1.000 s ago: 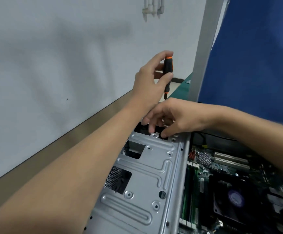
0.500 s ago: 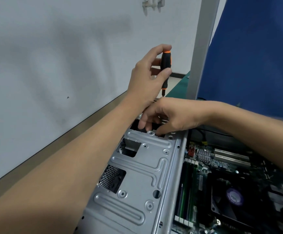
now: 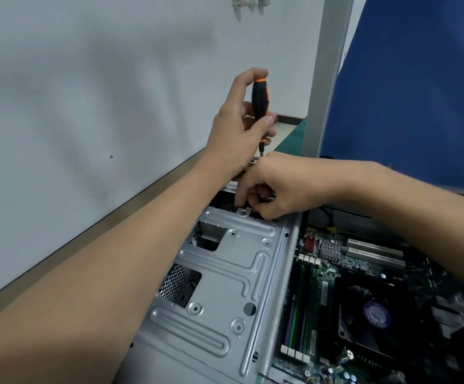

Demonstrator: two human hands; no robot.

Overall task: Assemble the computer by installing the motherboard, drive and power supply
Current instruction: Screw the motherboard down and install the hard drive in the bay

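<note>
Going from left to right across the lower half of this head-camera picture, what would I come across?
Left forearm → grey metal plate → green memory sticks → black cooler fan.

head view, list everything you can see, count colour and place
screwdriver: 1, black and orange handle, upright at top centre
metal panel: 1, silver-grey, lower middle
motherboard: 1, dark green, lower right, beside the panel
fan: 1, black with purple hub, on the motherboard
heatsink: 1, silver, far part of the motherboard
slots: 2, pale grey, right of the heatsink
wall: 1, white, left
post: 1, grey, upright at top right
partition: 1, blue, upper right
mat: 1, green, behind the hands
left hand: 1, grips the screwdriver handle
right hand: 1, at the panel's far edge, fingers curled; what they hold is hidden
</note>
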